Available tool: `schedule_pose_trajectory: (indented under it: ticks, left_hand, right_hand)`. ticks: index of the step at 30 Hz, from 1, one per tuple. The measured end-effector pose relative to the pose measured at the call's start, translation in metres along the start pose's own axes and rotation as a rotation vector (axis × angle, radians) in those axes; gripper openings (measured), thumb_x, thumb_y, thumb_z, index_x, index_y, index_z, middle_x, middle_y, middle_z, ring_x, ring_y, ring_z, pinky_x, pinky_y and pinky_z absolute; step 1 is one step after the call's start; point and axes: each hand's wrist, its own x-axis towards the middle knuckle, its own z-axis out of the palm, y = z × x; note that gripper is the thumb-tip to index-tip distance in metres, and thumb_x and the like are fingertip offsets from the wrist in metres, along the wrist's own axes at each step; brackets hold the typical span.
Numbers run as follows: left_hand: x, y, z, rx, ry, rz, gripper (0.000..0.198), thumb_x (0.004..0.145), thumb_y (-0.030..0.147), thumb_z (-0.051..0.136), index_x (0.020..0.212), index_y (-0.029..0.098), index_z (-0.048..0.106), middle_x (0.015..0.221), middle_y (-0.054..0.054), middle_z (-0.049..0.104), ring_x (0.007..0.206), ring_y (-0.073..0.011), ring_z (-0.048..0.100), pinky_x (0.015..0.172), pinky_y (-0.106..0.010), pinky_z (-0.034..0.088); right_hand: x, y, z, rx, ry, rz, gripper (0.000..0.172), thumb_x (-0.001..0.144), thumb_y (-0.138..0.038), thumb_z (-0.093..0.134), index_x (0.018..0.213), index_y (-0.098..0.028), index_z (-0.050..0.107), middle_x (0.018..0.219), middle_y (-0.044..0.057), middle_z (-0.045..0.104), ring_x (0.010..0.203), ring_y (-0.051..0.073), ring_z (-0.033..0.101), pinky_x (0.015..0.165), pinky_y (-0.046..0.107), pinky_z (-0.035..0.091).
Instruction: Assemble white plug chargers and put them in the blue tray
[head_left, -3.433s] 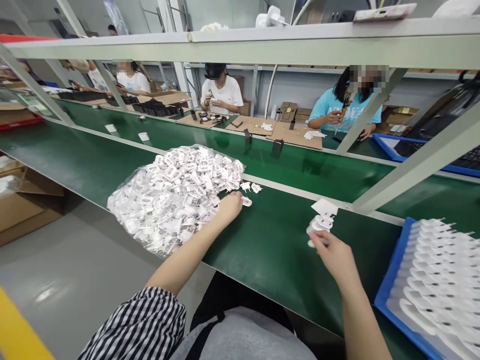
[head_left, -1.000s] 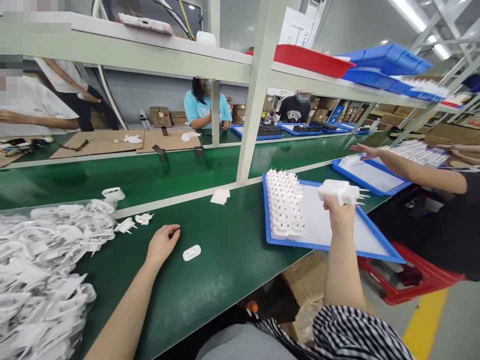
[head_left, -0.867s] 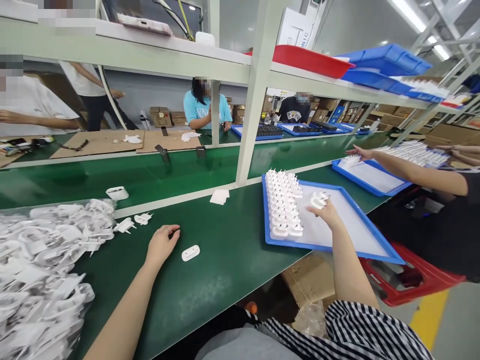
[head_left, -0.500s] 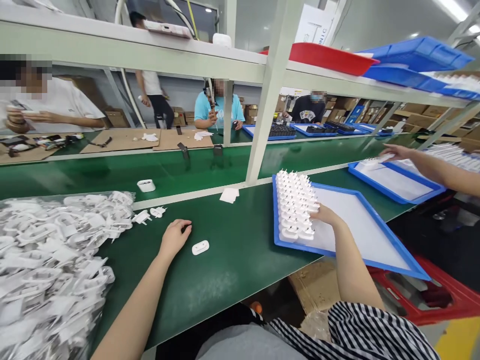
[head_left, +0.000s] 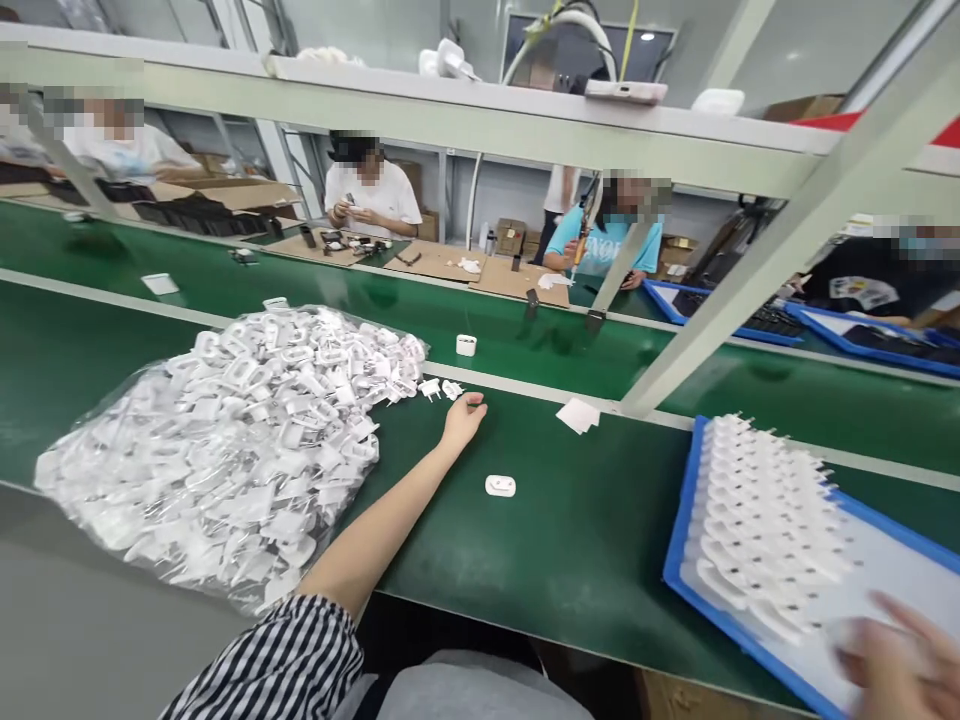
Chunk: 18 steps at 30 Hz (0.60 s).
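Observation:
My left hand (head_left: 463, 425) rests on the green bench, fingers loosely curved with nothing visible in them. Just beyond its fingertips lie two loose white plug pieces with pins, one plug piece (head_left: 430, 388) a little left of the other plug piece (head_left: 452, 389). A white oval plug piece (head_left: 500, 486) lies by itself, right of my left forearm. Smeared by motion, my right hand (head_left: 896, 655) is over the near side of the blue-rimmed tray (head_left: 679, 530); whether it holds anything is unclear. Rows of white plug pieces (head_left: 765, 530) stand pins up along the tray's left part.
A clear plastic bag (head_left: 247, 450) heaped with white plug parts covers the left of the bench. White paper slips (head_left: 578, 415) lie near the slanted post (head_left: 720, 290). A white oval housing (head_left: 466, 345) stands beyond the divider. Several co-workers sit across the bench, under a shelf (head_left: 420, 115).
The view has swung left, showing more of the bag. My right hand has come away from the standing plug pieces toward the tray's near side. My left hand remains beside the two loose pieces.

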Motion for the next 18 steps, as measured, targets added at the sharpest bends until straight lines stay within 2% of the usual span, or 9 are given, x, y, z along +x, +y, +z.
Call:
schedule_pose_trajectory:
  ticks: [1,3,4,6,8,9,12,15,18]
  left_hand:
    - [0.008,0.002,-0.002,-0.006,0.03,-0.02,0.025,0.075,0.018,0.037,0.095,0.009,0.047,0.094,-0.008,0.053,0.074,-0.0096,0.053,0.069,-0.021,0.043]
    - [0.025,0.005,-0.006,0.004,0.074,-0.036,0.025,0.075,0.016,0.036,0.097,0.008,0.045,0.097,-0.008,0.051,0.077,-0.0103,0.052,0.07,-0.021,0.042]
    - [0.034,0.006,-0.008,0.02,0.09,-0.036,0.027,0.074,0.015,0.036,0.099,0.008,0.044,0.099,-0.009,0.049,0.08,-0.0108,0.052,0.072,-0.021,0.042]
    - [0.052,0.006,-0.012,0.067,0.118,-0.028,0.032,0.072,0.011,0.037,0.103,0.008,0.04,0.107,-0.011,0.044,0.089,-0.0126,0.048,0.078,-0.022,0.038]
    - [0.071,0.005,-0.013,0.125,0.131,-0.02,0.04,0.069,0.007,0.04,0.109,0.006,0.035,0.115,-0.013,0.035,0.103,-0.016,0.039,0.087,-0.024,0.032]
    - [0.08,0.003,-0.012,0.153,0.128,-0.017,0.045,0.067,0.006,0.042,0.112,0.005,0.032,0.119,-0.015,0.03,0.109,-0.0183,0.032,0.09,-0.026,0.028]
    - [0.108,-0.002,-0.005,0.222,0.067,0.001,0.063,0.061,0.006,0.052,0.118,0.002,0.024,0.123,-0.018,0.022,0.115,-0.025,0.019,0.093,-0.031,0.021]
    - [0.131,-0.001,0.004,0.259,-0.025,0.044,0.069,0.058,0.013,0.059,0.118,0.005,0.026,0.121,-0.016,0.028,0.111,-0.0247,0.029,0.09,-0.029,0.026]
    - [0.145,0.007,0.008,0.302,-0.076,0.066,0.052,0.063,0.017,0.055,0.112,0.009,0.037,0.114,-0.013,0.036,0.099,-0.0206,0.042,0.083,-0.025,0.032]
  right_hand:
    - [-0.012,-0.025,0.022,0.071,-0.169,0.004,0.05,0.066,-0.053,0.034,0.109,-0.028,0.044,0.071,0.01,0.057,0.062,0.024,0.055,0.055,0.039,0.042]
    - [-0.028,-0.079,0.072,0.127,-0.661,-0.102,0.049,0.063,-0.051,0.041,0.103,-0.022,0.049,0.073,0.008,0.056,0.063,0.021,0.054,0.058,0.035,0.044]
    - [-0.03,-0.102,0.096,0.093,-0.779,-0.18,0.052,0.065,-0.049,0.04,0.107,-0.019,0.046,0.074,0.008,0.055,0.065,0.021,0.053,0.061,0.035,0.044]
    - [-0.03,-0.137,0.137,0.018,-0.92,-0.293,0.062,0.065,-0.043,0.045,0.12,-0.018,0.033,0.094,0.011,0.051,0.079,0.021,0.051,0.069,0.036,0.042]
    - [-0.027,-0.151,0.164,-0.001,-1.002,-0.418,0.068,0.062,-0.038,0.052,0.123,-0.02,0.028,0.109,0.011,0.042,0.093,0.022,0.046,0.076,0.035,0.039]
    - [-0.027,-0.152,0.172,0.002,-1.021,-0.483,0.065,0.061,-0.034,0.055,0.121,-0.022,0.032,0.11,0.01,0.041,0.097,0.022,0.043,0.079,0.034,0.037]
    - [-0.033,-0.146,0.183,0.025,-0.989,-0.578,0.037,0.064,-0.024,0.053,0.1,-0.022,0.053,0.095,0.007,0.05,0.091,0.021,0.046,0.077,0.032,0.038]
    - [-0.038,-0.138,0.186,0.112,-0.953,-0.492,0.024,0.067,-0.022,0.049,0.089,-0.021,0.058,0.083,0.005,0.053,0.073,0.016,0.051,0.069,0.029,0.041]
    - [-0.036,-0.137,0.186,0.249,-0.904,-0.415,0.024,0.068,-0.025,0.048,0.089,-0.021,0.058,0.086,0.004,0.054,0.069,0.014,0.051,0.065,0.026,0.042]
